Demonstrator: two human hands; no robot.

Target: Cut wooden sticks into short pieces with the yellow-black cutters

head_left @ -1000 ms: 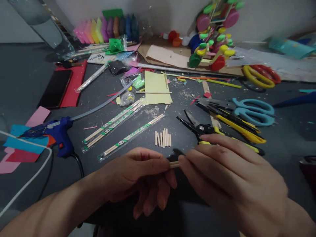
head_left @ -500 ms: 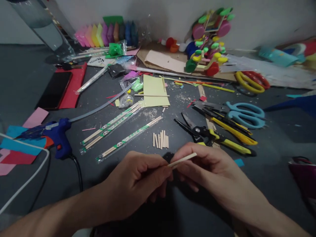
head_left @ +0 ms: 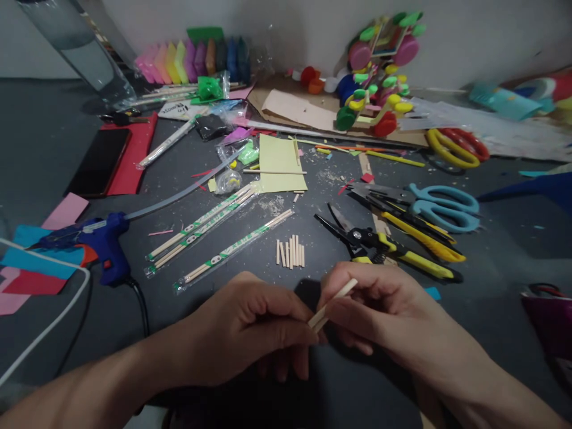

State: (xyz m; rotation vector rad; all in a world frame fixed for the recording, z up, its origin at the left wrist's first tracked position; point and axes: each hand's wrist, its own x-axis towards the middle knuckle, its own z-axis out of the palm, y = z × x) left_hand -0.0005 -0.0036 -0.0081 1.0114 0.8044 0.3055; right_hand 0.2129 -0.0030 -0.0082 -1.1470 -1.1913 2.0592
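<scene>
1. L hand (head_left: 263,316) is shut w/ thumb and finger pinching the low end of a short stick (head_left: 345,289). Its other fingers curl under; can't tell exactly how.
2. R hand (head_left: 375,310) pinches the same stick higher up, thumb on the near side. The top end pokes out past the thumb.
3. The stick is b/w the two hands, tilted, at the near edge of the desk (head_left: 170,173). Looks like a 2nd stick end (head_left: 320,325) is just beside it; can't tell if they're stuck together.
4. Done, as far as I can see: a small row of short sticks (head_left: 291,252) lies on the desk, just past the hands. They look cut to abt. the same size, tho a few are longer.
5. Not done: the sticks in wraps (head_left: 235,250) are whole, & so is the long stick (head_left: 274,172) lying across the yellow paper (head_left: 279,155).
6. The cutters (head_left: 357,235) lie w/ blades apart, near the R hand. The blue glue gun (head_left: 111,253) is off to the left. No hand is on either.
7. At the back, bright toys w/ round discs (head_left: 385,124) look finished, prob.
</scene>
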